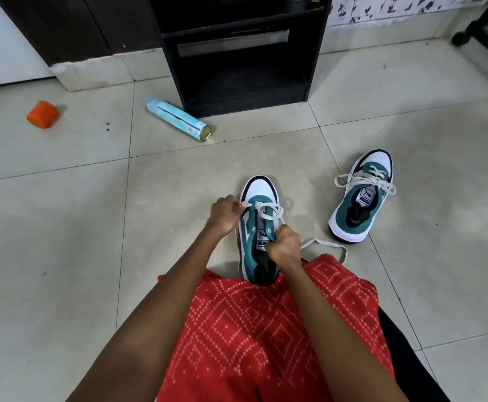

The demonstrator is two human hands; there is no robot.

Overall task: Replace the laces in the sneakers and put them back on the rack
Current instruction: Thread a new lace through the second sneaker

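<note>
Roughly halfway, I'd say: the far teal-and-white suede sneaker (361, 198) sits off to the right on the pale tiled floor (91, 227) with its off-white lace threaded and looped at the top, so that one looks done bar tidying. The near matching sneaker (258, 242) stands upright just in front of the red patterned garment (266, 329), toe pointing away, and its flat off-white lace (266, 210) only crosses the lower eyelets. The left hand (225, 213) pinches the lace at the toe-side eyelets, and the right hand (283, 245) is curled round the other run beside the tongue. A loose lace tail (324, 245) trails on the tile to the right (easy to snag when lifting). Left to do: finish threading, tie, then shelve both. The black wooden rack (245, 53) stands straight ahead, well apart from the sneakers. A pale blue spray can (178, 118) lies by its left corner, and a small orange cap-like thing (43, 114) is far left, so the straight path looks open.
</note>
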